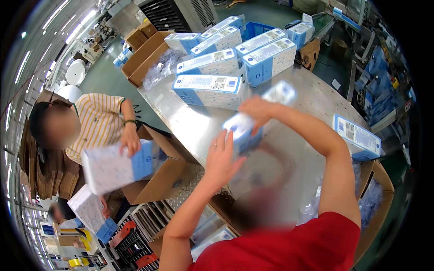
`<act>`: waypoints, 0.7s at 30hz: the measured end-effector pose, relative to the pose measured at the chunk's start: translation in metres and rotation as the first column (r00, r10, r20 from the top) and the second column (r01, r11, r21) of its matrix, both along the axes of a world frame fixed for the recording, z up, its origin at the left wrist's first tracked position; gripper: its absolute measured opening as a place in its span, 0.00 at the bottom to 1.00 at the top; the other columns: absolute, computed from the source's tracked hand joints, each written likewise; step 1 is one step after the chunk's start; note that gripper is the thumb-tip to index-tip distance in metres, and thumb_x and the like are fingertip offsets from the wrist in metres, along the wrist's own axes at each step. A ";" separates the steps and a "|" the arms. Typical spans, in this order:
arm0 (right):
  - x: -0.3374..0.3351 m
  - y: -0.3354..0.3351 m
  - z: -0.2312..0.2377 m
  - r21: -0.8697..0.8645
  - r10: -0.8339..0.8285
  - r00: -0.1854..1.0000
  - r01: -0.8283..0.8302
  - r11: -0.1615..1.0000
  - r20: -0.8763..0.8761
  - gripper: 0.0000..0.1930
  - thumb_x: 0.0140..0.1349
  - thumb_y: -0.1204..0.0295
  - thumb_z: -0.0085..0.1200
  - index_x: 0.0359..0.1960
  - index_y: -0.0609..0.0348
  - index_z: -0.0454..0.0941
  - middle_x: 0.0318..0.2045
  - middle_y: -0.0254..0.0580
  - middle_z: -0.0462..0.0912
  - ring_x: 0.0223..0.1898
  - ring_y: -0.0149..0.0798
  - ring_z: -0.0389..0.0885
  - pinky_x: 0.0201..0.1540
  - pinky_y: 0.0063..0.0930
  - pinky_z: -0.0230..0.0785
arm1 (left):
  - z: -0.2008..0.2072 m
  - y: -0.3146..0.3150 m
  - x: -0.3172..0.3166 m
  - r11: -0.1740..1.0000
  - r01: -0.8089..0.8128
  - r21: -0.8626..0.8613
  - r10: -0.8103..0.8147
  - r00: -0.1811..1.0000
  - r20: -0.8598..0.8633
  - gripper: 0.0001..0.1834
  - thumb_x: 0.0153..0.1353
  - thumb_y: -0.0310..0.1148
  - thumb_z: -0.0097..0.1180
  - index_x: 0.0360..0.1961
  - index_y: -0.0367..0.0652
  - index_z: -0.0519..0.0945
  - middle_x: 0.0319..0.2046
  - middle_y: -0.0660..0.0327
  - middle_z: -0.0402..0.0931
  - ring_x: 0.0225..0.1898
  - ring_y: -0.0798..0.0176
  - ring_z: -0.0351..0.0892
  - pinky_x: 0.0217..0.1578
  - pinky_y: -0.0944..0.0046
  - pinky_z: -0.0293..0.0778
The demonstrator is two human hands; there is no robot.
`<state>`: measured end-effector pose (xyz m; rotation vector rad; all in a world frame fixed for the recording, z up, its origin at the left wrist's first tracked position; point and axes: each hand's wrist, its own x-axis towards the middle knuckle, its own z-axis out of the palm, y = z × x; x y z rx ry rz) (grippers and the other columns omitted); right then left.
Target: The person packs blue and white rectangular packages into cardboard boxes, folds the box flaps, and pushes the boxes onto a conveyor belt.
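A blue-and-white carton, smeared by motion, is over the steel table in front of me. My right hand reaches across its top with the fingers bent around it. My left hand is at the carton's near left end, fingers stretched and thumb apart. Whether the left fingertips touch the carton I cannot tell. Beyond it, several similar cartons lie on the table, the nearest being a long carton with a printed top. Another carton lies by the table's right edge.
The steel table reflects my arms. An open cardboard box stands at its left edge, where a co-worker in a striped shirt holds a white-and-blue pack. Cardboard boxes with clear plastic bags stand at right and far left.
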<state>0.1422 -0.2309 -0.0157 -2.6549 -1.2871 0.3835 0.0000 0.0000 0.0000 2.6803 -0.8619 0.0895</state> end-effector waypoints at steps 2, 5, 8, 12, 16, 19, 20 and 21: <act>0.003 0.016 -0.011 0.211 -0.053 0.995 0.069 0.975 -0.083 0.37 0.42 0.51 0.68 0.52 0.57 0.71 0.47 0.49 0.75 0.53 0.52 0.70 0.55 0.42 0.63 | 0.001 -0.016 0.002 0.998 -0.051 0.040 0.042 0.982 0.184 0.50 0.46 0.47 0.68 0.64 0.32 0.55 0.55 0.45 0.65 0.55 0.42 0.67 0.57 0.49 0.61; 0.067 0.012 0.003 0.336 -0.322 0.941 0.271 0.902 0.104 0.44 0.39 0.49 0.70 0.54 0.63 0.67 0.49 0.54 0.73 0.54 0.55 0.69 0.56 0.41 0.63 | -0.012 -0.041 0.011 0.956 0.092 0.279 -0.020 0.968 -0.250 0.50 0.44 0.46 0.69 0.62 0.30 0.57 0.48 0.47 0.68 0.49 0.44 0.70 0.52 0.50 0.64; 0.107 0.026 0.002 0.242 -0.436 0.883 0.391 0.888 0.173 0.47 0.39 0.48 0.70 0.56 0.66 0.64 0.52 0.58 0.70 0.55 0.57 0.68 0.57 0.42 0.63 | -0.020 -0.050 0.009 0.978 0.097 0.184 -0.076 0.990 -0.116 0.46 0.40 0.42 0.71 0.58 0.36 0.62 0.45 0.51 0.69 0.47 0.44 0.71 0.49 0.52 0.63; 0.114 0.080 -0.021 0.116 -0.540 0.834 0.529 0.841 0.117 0.49 0.36 0.53 0.73 0.59 0.66 0.61 0.53 0.55 0.71 0.57 0.55 0.68 0.57 0.44 0.62 | -0.022 -0.046 0.012 0.982 0.073 0.173 -0.048 0.988 -0.148 0.40 0.36 0.37 0.72 0.53 0.40 0.66 0.45 0.53 0.71 0.46 0.45 0.72 0.47 0.54 0.64; 0.096 0.085 -0.015 0.035 -0.527 0.848 0.526 0.850 0.056 0.46 0.33 0.58 0.74 0.56 0.62 0.64 0.52 0.52 0.73 0.55 0.54 0.70 0.57 0.44 0.63 | -0.033 -0.017 0.016 0.999 -0.029 0.018 0.031 0.988 -0.149 0.36 0.37 0.33 0.70 0.49 0.41 0.68 0.42 0.50 0.73 0.43 0.44 0.73 0.45 0.53 0.67; 0.053 0.069 -0.011 0.031 -0.344 0.937 0.343 0.939 0.053 0.41 0.31 0.62 0.74 0.50 0.61 0.68 0.52 0.52 0.73 0.55 0.54 0.69 0.57 0.44 0.62 | -0.013 0.051 -0.005 0.966 -0.178 -0.189 0.178 0.984 -0.019 0.35 0.36 0.27 0.70 0.50 0.41 0.70 0.40 0.50 0.75 0.42 0.42 0.74 0.44 0.51 0.69; 0.038 0.056 -0.015 0.037 -0.268 0.962 0.267 0.963 0.058 0.41 0.30 0.63 0.74 0.49 0.62 0.69 0.52 0.52 0.72 0.56 0.54 0.68 0.57 0.45 0.61 | 0.005 0.073 -0.020 0.946 -0.205 -0.251 0.235 0.967 0.094 0.36 0.36 0.26 0.69 0.52 0.40 0.70 0.40 0.50 0.75 0.42 0.44 0.74 0.44 0.53 0.70; 0.021 0.040 -0.027 0.076 -0.261 0.961 0.255 0.964 0.095 0.42 0.28 0.63 0.75 0.49 0.61 0.68 0.51 0.51 0.72 0.57 0.54 0.66 0.57 0.46 0.60 | 0.015 0.102 -0.035 0.894 -0.275 -0.355 0.279 0.960 -0.041 0.36 0.35 0.25 0.69 0.51 0.40 0.71 0.45 0.51 0.74 0.46 0.44 0.73 0.50 0.53 0.68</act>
